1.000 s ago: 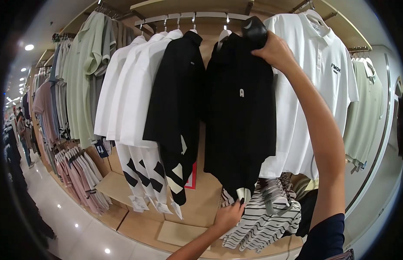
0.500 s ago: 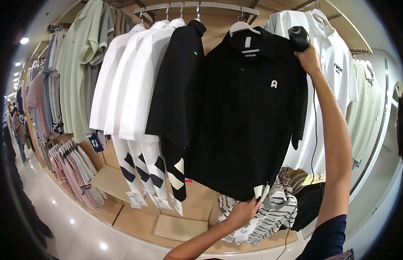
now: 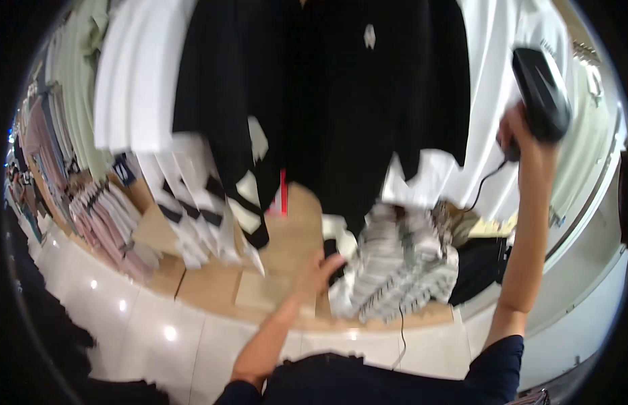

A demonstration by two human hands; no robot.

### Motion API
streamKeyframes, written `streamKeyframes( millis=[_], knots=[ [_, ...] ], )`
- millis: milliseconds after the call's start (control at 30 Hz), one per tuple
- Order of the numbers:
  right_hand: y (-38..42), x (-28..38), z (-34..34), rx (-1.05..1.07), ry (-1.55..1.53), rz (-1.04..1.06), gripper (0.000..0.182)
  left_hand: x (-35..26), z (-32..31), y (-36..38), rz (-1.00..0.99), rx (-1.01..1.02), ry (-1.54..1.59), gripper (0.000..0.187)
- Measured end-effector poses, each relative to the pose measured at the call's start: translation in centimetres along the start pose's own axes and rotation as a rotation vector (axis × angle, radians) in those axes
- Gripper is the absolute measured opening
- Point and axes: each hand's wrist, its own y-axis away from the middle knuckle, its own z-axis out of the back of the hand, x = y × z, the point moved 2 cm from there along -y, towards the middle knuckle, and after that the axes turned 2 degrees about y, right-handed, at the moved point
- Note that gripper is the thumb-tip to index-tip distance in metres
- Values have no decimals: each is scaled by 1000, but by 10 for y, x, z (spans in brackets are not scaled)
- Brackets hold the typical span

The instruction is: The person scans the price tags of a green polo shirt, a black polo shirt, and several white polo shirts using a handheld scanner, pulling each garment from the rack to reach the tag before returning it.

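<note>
My right hand (image 3: 530,131) is wrapped round a black corded garment steamer (image 3: 543,94), raised at the right in front of the white shirts. A black polo shirt (image 3: 354,101) with a small white letter on its chest hangs in the middle, its top cut off by the view. Low in the middle, my left hand (image 3: 315,273) is blurred, its fingers closed on the end of the shirt's black sleeve (image 3: 335,251), beside a white patch. Just left hangs another black garment (image 3: 216,94) with pale sleeve patches.
White shirts (image 3: 135,81) hang at the left, pink and grey clothes (image 3: 111,216) below. A striped garment (image 3: 402,270) lies bundled on the wooden shelf (image 3: 253,293), near dark cloth (image 3: 479,270). The steamer's cord (image 3: 402,337) reaches the tiled floor (image 3: 226,337).
The view has tipped downward, so the hangers are out of sight. My right hand has moved the steamer right, away from the black shirt's shoulder. My left hand has drawn the sleeve end leftward.
</note>
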Motion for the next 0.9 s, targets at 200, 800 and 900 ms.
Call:
streamKeyframes(
  millis=[200, 800, 900],
  knots=[
    [311, -114, -52, 318, -4, -533, 51, 15, 26, 22, 269, -88, 612, 17],
    [427, -107, -129, 211, -869, -1238, 28, 33, 5, 75, 151, 245, 874, 39],
    [431, -100, -129, 262, -779, -1290, 28, 25, -22, 106, 293, 263, 564, 48]
  ],
)
